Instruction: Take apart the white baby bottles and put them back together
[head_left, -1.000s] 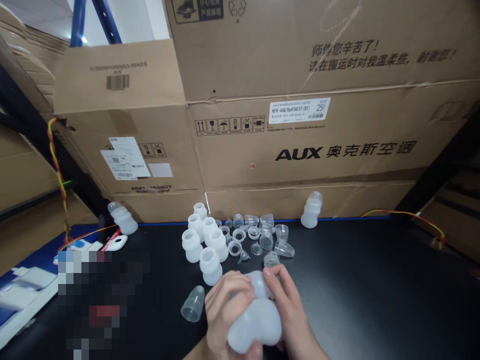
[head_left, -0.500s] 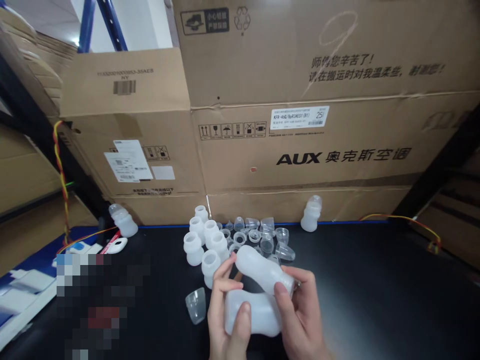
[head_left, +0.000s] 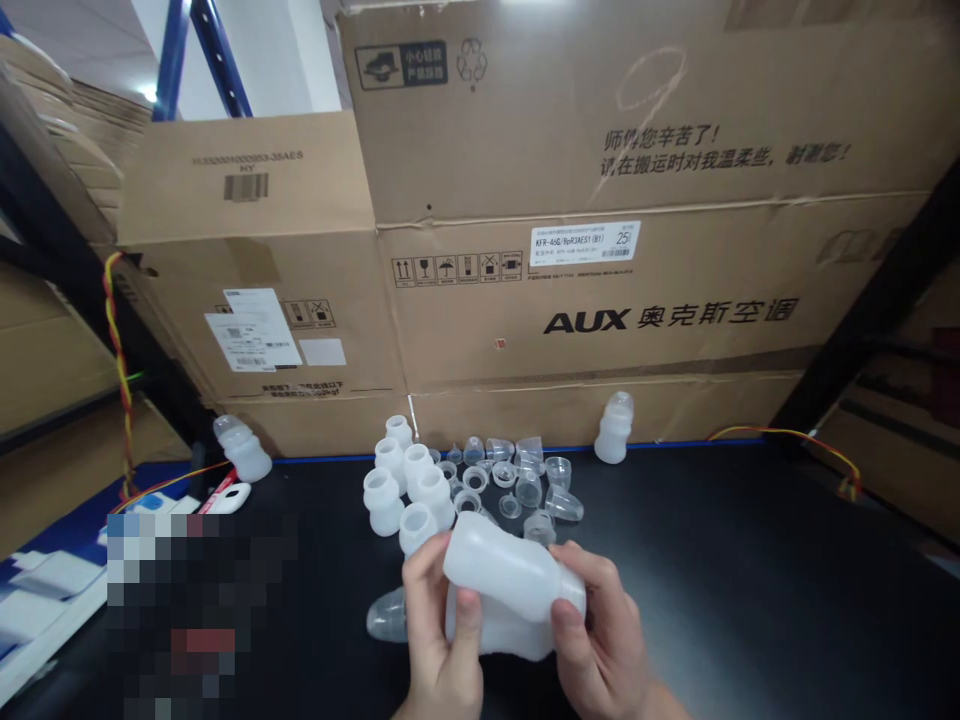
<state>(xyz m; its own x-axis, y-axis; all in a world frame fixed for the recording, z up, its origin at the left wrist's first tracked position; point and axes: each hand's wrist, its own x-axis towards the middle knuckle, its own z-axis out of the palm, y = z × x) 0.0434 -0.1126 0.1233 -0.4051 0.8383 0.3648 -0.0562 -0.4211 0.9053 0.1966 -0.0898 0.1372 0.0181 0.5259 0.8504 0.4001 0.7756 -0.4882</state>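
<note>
A frosted white baby bottle [head_left: 506, 565], waisted in the middle, lies tilted across both hands. My right hand [head_left: 604, 630] grips its narrower right end between thumb and fingers. My left hand [head_left: 442, 635] is closed around its wider left end, with the thumb in front. Beneath it is a second frosted bottle [head_left: 510, 632], largely covered by the first; which fingers bear it is hard to make out. Beside my left hand a clear cap [head_left: 386, 615] rests on the black table [head_left: 322, 600], partly hidden by the hand.
Several open frosted bottles [head_left: 384, 503] stand beyond my left hand. Next to them are clear caps [head_left: 564, 503], collar rings [head_left: 475, 477] and nipples. Capped bottles stand at the back right [head_left: 615, 430] and back left [head_left: 244, 450]. A large cardboard sheet [head_left: 465, 400] forms the back.
The upper bottle has come down over the lower one and now hides more of it. The clear cap by my left hand has turned, its closed end now pointing left.
</note>
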